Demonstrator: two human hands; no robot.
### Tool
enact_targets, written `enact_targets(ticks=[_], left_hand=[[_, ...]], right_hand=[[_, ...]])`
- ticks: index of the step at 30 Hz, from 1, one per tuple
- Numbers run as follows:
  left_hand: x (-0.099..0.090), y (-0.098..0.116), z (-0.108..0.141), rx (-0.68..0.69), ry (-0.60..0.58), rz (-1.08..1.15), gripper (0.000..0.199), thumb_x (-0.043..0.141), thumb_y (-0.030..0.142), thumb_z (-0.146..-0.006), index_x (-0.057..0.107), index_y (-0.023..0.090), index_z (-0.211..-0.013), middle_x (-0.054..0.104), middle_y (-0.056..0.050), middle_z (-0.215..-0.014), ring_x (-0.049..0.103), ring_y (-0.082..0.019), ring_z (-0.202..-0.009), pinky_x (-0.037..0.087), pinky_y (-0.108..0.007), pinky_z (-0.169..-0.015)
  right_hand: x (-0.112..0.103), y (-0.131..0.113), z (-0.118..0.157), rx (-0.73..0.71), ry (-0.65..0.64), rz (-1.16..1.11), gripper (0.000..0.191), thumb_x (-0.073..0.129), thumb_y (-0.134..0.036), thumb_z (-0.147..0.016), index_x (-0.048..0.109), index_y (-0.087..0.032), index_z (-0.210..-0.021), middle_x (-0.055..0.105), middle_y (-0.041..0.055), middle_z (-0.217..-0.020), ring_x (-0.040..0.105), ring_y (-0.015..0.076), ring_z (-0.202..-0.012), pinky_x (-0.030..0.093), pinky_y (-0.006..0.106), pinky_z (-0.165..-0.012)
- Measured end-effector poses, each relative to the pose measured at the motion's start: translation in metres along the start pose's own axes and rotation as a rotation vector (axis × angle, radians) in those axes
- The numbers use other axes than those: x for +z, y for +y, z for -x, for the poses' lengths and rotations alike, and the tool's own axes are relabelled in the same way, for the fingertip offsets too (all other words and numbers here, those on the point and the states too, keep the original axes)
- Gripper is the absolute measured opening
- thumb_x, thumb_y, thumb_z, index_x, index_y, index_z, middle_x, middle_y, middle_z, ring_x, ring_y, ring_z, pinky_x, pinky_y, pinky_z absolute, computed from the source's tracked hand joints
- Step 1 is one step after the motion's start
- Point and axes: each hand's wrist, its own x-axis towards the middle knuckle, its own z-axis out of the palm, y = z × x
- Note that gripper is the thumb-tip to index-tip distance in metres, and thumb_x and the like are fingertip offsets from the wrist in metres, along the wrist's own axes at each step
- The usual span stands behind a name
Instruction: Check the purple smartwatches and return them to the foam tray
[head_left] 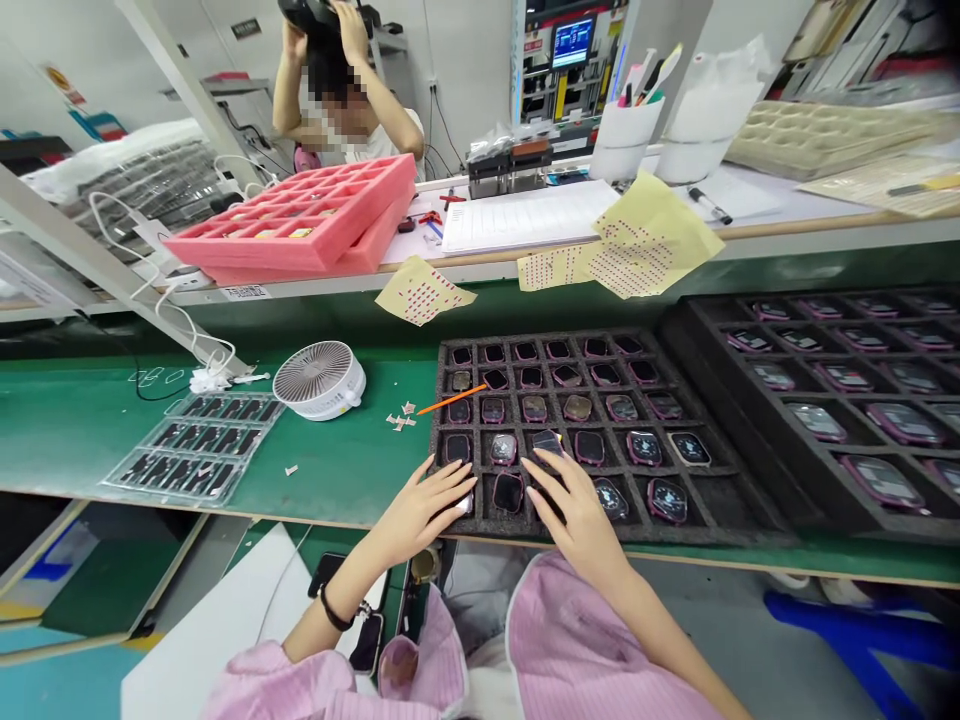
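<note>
A black foam tray [566, 510] lies before me on the green bench, its compartments holding several square smartwatches. My left hand [420, 512] rests at the tray's front left corner, fingers stretched out and partly covering a watch there. Over the front middle compartments is my right hand [577, 505], its fingers spread apart. Its fingertips are at the near edge of a dark watch [547, 441]; whether they touch it I cannot tell. Between the hands sits another dark-screened watch [508, 492]. An orange stick [452, 399] lies across the tray's left edge.
A second black tray [757, 440] of watches stands at the right. To the left are a white fan [320, 381], small paper scraps [401, 416] and a clear plastic tray [196, 447]. Pink foam trays [300, 215] rest on the shelf. Across it, a person raises both arms to a headset.
</note>
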Motion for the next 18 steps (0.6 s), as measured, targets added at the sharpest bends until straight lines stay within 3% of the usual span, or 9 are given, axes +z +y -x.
enact_targets(ticks=[4, 9, 14, 18], left_hand=[[-0.003, 0.000, -0.006, 0.000, 0.160, 0.021, 0.037, 0.038, 0.027, -0.099, 0.052, 0.023, -0.134, 0.061, -0.007, -0.132, 0.052, -0.019, -0.128, 0.033, -0.048, -0.113], [-0.013, -0.016, -0.056, -0.141, 0.362, -0.093, 0.033, 0.041, 0.023, -0.097, 0.058, 0.021, -0.126, 0.063, -0.010, -0.126, 0.057, -0.022, -0.118, 0.045, -0.043, -0.099], [-0.016, -0.041, -0.114, -0.412, 0.258, -0.233, 0.028, 0.042, 0.013, -0.092, 0.060, 0.015, -0.113, 0.063, -0.014, -0.111, 0.056, -0.027, -0.106, 0.046, -0.044, -0.089], [-0.013, -0.054, -0.133, -0.444, 0.245, -0.235, 0.020, 0.042, 0.009, -0.090, 0.061, 0.014, -0.096, 0.061, -0.015, -0.102, 0.056, -0.028, -0.101, 0.045, -0.043, -0.087]], right_hand=[[0.005, -0.009, -0.001, -0.143, -0.199, 0.041, 0.055, 0.040, -0.034, -0.099, 0.027, -0.024, -0.151, 0.037, 0.0104, -0.153, 0.035, 0.0242, -0.141, 0.029, 0.052, -0.116], [0.008, -0.008, 0.005, -0.241, -0.297, 0.101, 0.059, 0.044, -0.037, -0.098, 0.027, -0.019, -0.151, 0.041, 0.0123, -0.150, 0.036, 0.0251, -0.140, 0.030, 0.052, -0.116], [0.005, -0.008, 0.014, -0.258, -0.320, 0.122, 0.059, 0.046, -0.037, -0.097, 0.029, -0.021, -0.151, 0.034, 0.0117, -0.154, 0.031, 0.0253, -0.143, 0.032, 0.050, -0.115], [0.002, -0.009, 0.010, -0.226, -0.381, 0.114, 0.060, 0.046, -0.041, -0.097, 0.027, -0.023, -0.151, 0.029, 0.0106, -0.156, 0.025, 0.0246, -0.145, 0.029, 0.051, -0.116]])
